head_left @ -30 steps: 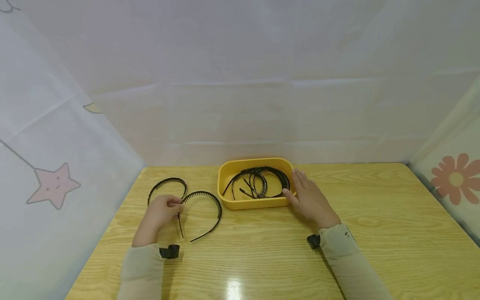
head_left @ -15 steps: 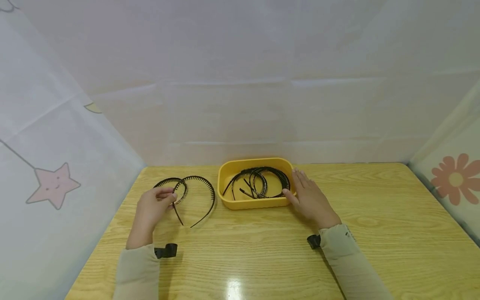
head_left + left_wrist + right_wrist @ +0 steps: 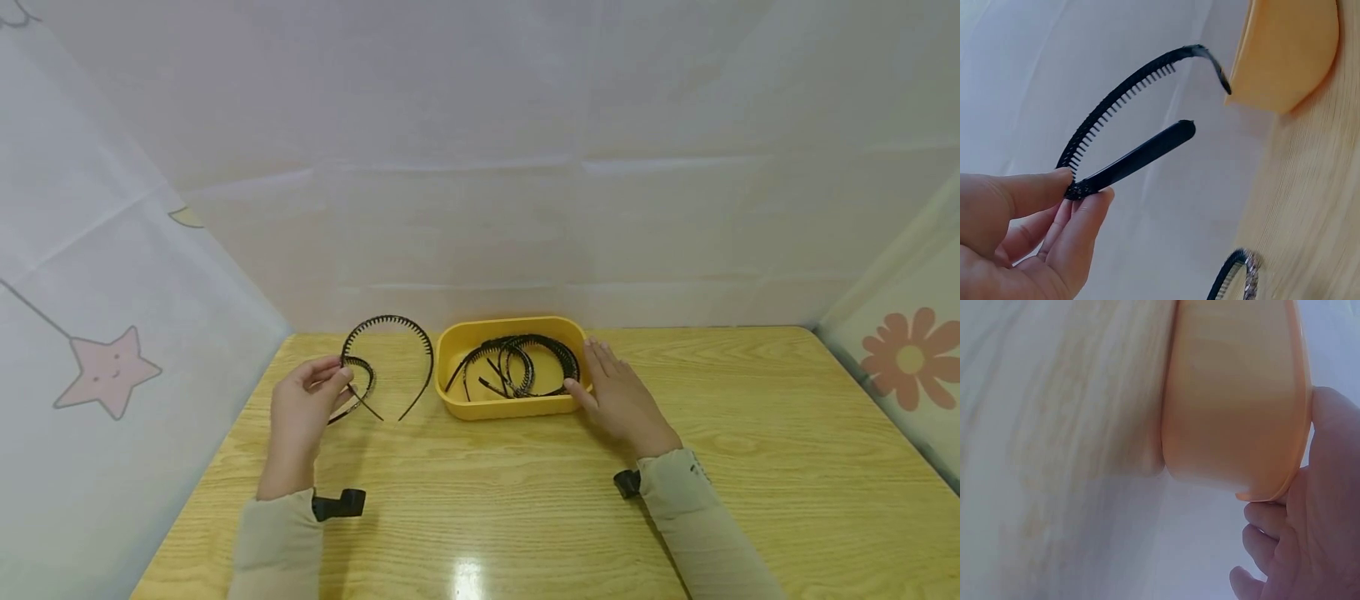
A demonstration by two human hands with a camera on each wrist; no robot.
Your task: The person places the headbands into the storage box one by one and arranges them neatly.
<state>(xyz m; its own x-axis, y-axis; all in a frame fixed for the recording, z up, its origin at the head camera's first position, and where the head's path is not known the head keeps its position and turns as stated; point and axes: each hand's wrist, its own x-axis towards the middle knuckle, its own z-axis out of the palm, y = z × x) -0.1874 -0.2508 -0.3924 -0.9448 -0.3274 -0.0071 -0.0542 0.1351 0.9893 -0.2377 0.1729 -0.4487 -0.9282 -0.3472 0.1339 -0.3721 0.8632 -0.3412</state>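
Between thumb and fingers of the left hand, one side of a black toothed headband is pinched. The headband is raised off the table, arch up, its tips pointing down. Partly behind that hand, a second headband lies on the wood; its patterned band shows low in the left wrist view. A yellow plastic bin holds several tangled black headbands. Against the bin's right end rests the right hand, fingers straight and thumb at the rim. In the right wrist view, the thumb touches the rim.
The wooden table runs back to a pale cloth wall. Cloth with a pink star hangs on the left, and one with a flower on the right. Each wrist wears a black camera mount.
The left hand has lifted the pinched headband up and back from the table, away from the other headband there. The right hand and the bin have stayed put.
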